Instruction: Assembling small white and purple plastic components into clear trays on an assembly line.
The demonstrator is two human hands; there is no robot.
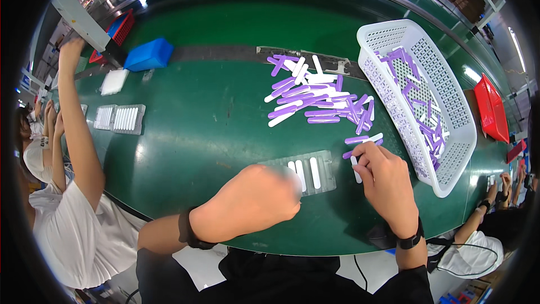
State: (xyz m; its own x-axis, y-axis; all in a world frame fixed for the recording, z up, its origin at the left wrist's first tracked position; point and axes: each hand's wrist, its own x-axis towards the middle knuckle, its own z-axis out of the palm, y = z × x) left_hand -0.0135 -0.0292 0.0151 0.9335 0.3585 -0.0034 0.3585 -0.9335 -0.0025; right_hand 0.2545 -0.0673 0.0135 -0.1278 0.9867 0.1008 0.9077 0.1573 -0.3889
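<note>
A clear plastic tray (327, 172) lies on the green table in front of me, with a few white round-ended strips (315, 173) standing side by side in its slots. My left hand (250, 200) is curled over the tray's left part. Its fingertips are blurred and mostly hidden, so what they hold cannot be made out. To the right of the tray, my right hand (388, 183) pinches a white strip (356, 173) between thumb and fingers. Just beyond those fingers lie a few purple-and-white strips (355, 140). A larger loose pile of the strips (312, 98) spreads farther back.
A white perforated basket (382, 110) holding more strips stands at the right, with a red bin (491, 110) beyond. At the left are a filled clear tray (129, 119), white sheets (114, 81) and a blue bin (149, 54). A co-worker's arm (79, 118) reaches past a post.
</note>
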